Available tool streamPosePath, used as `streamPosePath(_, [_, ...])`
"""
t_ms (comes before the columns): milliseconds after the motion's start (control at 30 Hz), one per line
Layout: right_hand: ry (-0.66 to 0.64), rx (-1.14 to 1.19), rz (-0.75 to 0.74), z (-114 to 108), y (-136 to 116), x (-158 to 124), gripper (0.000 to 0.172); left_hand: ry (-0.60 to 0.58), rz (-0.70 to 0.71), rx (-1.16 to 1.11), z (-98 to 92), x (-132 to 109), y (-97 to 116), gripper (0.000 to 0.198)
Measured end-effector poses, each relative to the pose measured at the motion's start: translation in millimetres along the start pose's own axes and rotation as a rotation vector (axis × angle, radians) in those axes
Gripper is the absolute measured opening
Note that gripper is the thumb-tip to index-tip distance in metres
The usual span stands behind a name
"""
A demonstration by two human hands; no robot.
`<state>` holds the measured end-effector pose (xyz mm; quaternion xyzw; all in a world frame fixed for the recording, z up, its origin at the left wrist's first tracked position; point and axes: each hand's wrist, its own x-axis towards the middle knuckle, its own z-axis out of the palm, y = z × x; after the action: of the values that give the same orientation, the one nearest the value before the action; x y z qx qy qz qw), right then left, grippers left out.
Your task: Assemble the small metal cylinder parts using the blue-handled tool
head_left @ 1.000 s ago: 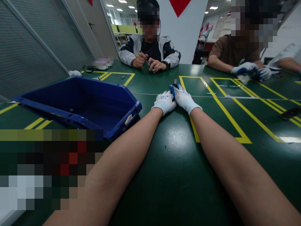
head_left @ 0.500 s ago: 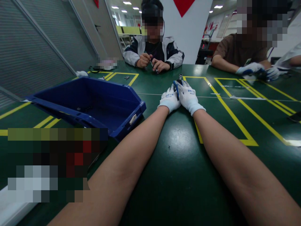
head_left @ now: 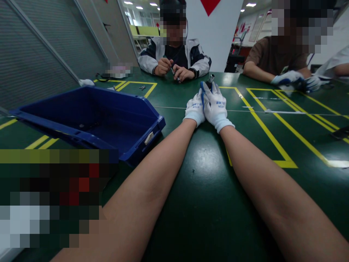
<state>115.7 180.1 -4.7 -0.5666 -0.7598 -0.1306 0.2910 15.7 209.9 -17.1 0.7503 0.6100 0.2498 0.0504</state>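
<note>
Stretched out over the green table [head_left: 207, 203], both my hands wear white gloves with blue palms. My left hand [head_left: 195, 107] and my right hand [head_left: 216, 105] are pressed together, closed around a small dark part with a shiny metal tube end [head_left: 211, 78]. The tube sticks up beyond my fingertips, tilted slightly right. Most of the part is hidden by the gloves, so its kind cannot be made out. My left fingers are largely behind the right hand.
To the left stands a blue plastic bin [head_left: 147, 140] with a few small bits inside. Small metal pieces [head_left: 142, 87] lie beyond it. Yellow tape [head_left: 261, 123] marks the tabletop. Across the table, one person [head_left: 174, 58] handles a small item; another [head_left: 283, 62] wears gloves.
The metal tube end now shows more above my fingers and leans further right. My right fingers look more upright. The view has shifted slightly; the bin appears further left.
</note>
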Motion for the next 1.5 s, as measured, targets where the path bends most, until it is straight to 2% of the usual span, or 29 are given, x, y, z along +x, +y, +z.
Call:
streamPosePath(167, [0.081, -0.005, 0.063, -5.9, 0.0, 1.7, 0.06, 0.143, 0.029, 0.0, -8.1, 1.4, 9.4, 0.053])
streamPosePath(300, [0.155, 0.005, 0.069, -4.5, 3.2, 1.9, 0.059, 0.33, 0.072, 0.025, -17.9, -8.0, 11.7, 0.049])
streamPosePath(433, [0.133, -0.013, 0.053, -0.8, 3.0, 0.9, 0.057, 0.435, -0.083, -0.03, -22.5, -16.4, 5.0, 0.046])
streamPosePath(600, [0.019, 0.041, -0.001, 7.3, -0.8, 1.8, 0.053, 0.35, -0.217, -0.133, -23.8, -16.7, -2.6, 0.041])
streamPosePath(767, [-0.14, 0.075, 0.031, 14.1, -1.3, 3.3, 0.051, 0.277, -0.307, -0.164, -18.7, -11.7, -8.7, 0.029])
streamPosePath(900, [-0.171, 0.097, 0.026, 16.0, -0.4, 2.9, 0.05, 0.286, -0.33, -0.173, -14.8, -10.2, -12.5, 0.025])
streamPosePath(1067, [-0.162, 0.101, 0.031, 17.7, 0.0, 2.8, 0.05, 0.319, -0.261, -0.232, -13.8, -11.0, -13.3, 0.024])
streamPosePath(1200, [-0.151, 0.103, 0.029, 19.1, 0.9, 2.6, 0.049, 0.413, -0.245, -0.359, -10.4, -7.8, -12.9, 0.032])
streamPosePath(1267, [-0.145, 0.095, 0.03, 20.3, 2.0, 2.4, 0.049, 0.425, -0.228, -0.414, -8.6, -5.6, -12.6, 0.037])
streamPosePath(1367, [-0.204, 0.091, 0.026, 22.7, 4.3, 2.4, 0.049, 0.397, -0.226, -0.474, -8.6, -3.9, -12.0, 0.041])
streamPosePath(1500, [-0.305, 0.08, 0.014, 24.1, 6.0, 2.3, 0.051, 0.37, -0.313, -0.486, -12.8, -5.5, -11.4, 0.041])
